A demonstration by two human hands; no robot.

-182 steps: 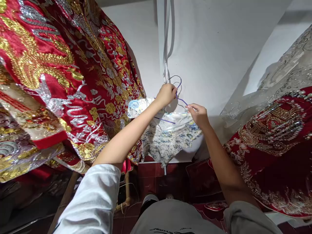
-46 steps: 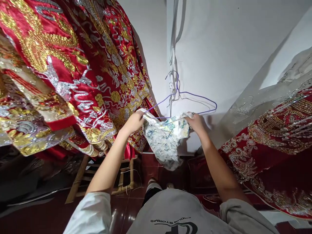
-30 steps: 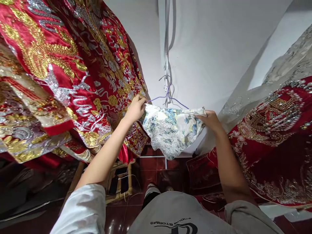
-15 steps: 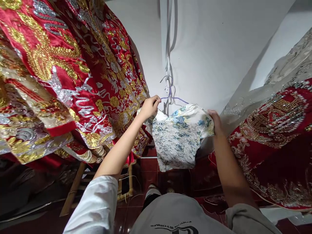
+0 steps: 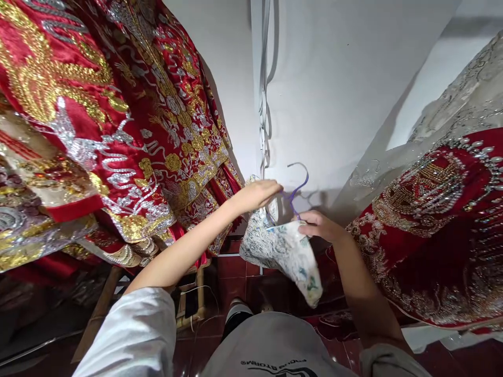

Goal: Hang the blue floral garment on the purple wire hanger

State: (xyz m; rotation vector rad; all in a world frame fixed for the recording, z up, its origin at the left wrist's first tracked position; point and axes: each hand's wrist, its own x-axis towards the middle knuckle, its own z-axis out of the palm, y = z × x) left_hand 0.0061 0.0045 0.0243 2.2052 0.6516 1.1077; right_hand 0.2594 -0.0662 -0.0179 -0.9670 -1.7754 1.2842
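Observation:
A white floral blouse point(image 5: 285, 246) with blue and green print hangs from a purple wire hanger point(image 5: 295, 193). The blouse is bunched, and its right sleeve droops low. My left hand point(image 5: 261, 195) is closed on the hanger's left side, at the blouse's neckline; its fingertips are partly hidden. At the blouse's right shoulder, my right hand point(image 5: 319, 226) pinches the cloth close to the hanger's lower wire. The hanger's hook points up, free of any rail.
Red embroidered garments point(image 5: 173, 131) hang close on my left. A beaded red dress point(image 5: 424, 225) and pale sheer cloth stand to the right. A white wall with a thin vertical strip point(image 5: 264, 104) faces me. Bamboo furniture point(image 5: 196, 303) stands on the red tiled floor at lower left.
My right hand has come inward from the sleeve edge to the shoulder beside the hanger. The blouse has gone from spread wide to folded, and the hanger is lower and turned.

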